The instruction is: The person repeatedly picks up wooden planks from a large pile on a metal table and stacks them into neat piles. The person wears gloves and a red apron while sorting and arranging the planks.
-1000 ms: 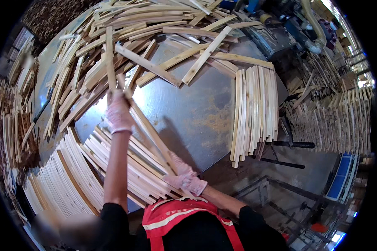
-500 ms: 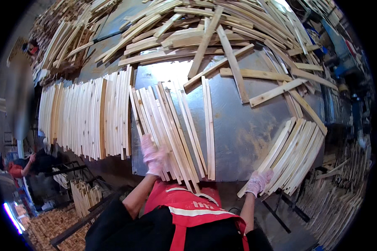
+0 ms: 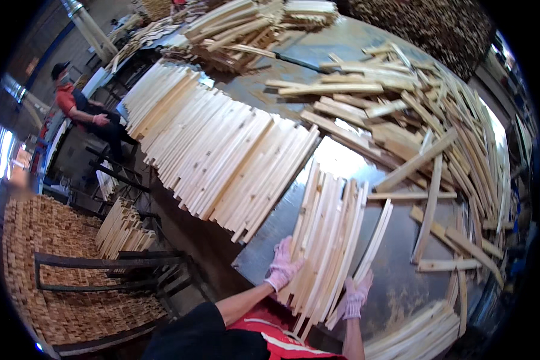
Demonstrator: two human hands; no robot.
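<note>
A batch of pale wooden strips (image 3: 324, 240) lies side by side on the metal table (image 3: 396, 240), lower ends jutting over its near edge. My left hand (image 3: 285, 264), in a pinkish glove, lies along the batch's left side, fingers stretched and thumb apart. On the right side my right hand (image 3: 357, 294), gloved alike, is open against the strips' lower ends. Just above its fingers lies a narrow pair of strips (image 3: 375, 237), set slightly apart from the batch. Whether the right fingertips touch that pair I cannot tell.
A long row of aligned strips (image 3: 222, 150) stands to the left. Jumbled boards (image 3: 414, 138) cover the far right, with another bundle (image 3: 420, 333) near right. A metal frame (image 3: 108, 262) and stacked wood blocks (image 3: 54, 240) are at lower left. A person (image 3: 81, 108) sits far left.
My view has turned left. My right hand has left the right-hand bundle and come to the middle batch's right side. The batch's strips now lie closer together between my hands.
</note>
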